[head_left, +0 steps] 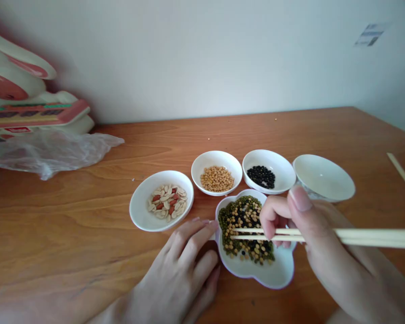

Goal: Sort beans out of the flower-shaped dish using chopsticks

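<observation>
Mixed beans point(245, 229) in lobed dish point(276, 274); right hand point(324, 243) grip on chopsticks point(357, 236).

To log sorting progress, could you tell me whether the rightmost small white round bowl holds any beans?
No, the rightmost small white round bowl shows only its bare inside.

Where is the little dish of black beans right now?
The dish of black beans sits on the table's far side, between the yellow bean dish and the empty dish.

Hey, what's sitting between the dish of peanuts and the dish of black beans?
In the head view, the dish of yellow soybeans stands between the dish of peanuts and the dish of black beans.
</observation>
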Demonstrator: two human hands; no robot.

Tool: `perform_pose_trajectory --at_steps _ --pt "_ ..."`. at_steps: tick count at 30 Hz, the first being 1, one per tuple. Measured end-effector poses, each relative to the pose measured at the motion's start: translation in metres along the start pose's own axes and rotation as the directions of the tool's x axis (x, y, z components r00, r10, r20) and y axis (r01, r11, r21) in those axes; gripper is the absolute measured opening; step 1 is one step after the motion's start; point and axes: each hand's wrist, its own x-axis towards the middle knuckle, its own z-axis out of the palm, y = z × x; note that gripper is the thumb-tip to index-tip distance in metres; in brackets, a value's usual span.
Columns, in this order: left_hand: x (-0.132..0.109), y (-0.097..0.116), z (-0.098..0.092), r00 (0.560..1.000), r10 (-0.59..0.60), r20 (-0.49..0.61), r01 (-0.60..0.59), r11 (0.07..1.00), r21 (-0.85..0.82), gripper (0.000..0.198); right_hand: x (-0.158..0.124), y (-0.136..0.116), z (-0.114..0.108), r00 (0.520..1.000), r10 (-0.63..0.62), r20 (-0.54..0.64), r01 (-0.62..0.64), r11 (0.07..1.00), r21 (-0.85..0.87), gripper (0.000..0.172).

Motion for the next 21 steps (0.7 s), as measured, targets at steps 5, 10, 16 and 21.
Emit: perform_pose_trajectory --at_steps 5,10,16,21 --pt "0.000 0.001 0.000 1.000 -0.006 0.004 0.006 1.000 -0.002 0.016 0.000 -0.006 0.002 0.999 0.030 0.014 -0.030 1.000 0.008 0.070" --pt "0.000 0.001 -0.001 1.000 -0.003 0.005 0.003 1.000 0.002 0.012 0.002 -0.012 0.002 0.999 0.042 0.004 -0.042 0.999 0.010 0.068" --pt "0.000 0.000 -0.001 1.000 0.003 0.000 -0.003 1.000 0.000 0.013 0.004 -0.012 0.002 1.000 0.015 -0.005 -0.015 1.000 0.026 0.069" --pt "-0.001 0.001 0.001 1.000 -0.002 0.004 0.002 1.000 -0.006 0.011 0.005 -0.009 0.002 1.000 -0.019 0.002 0.019 0.999 0.036 0.069"
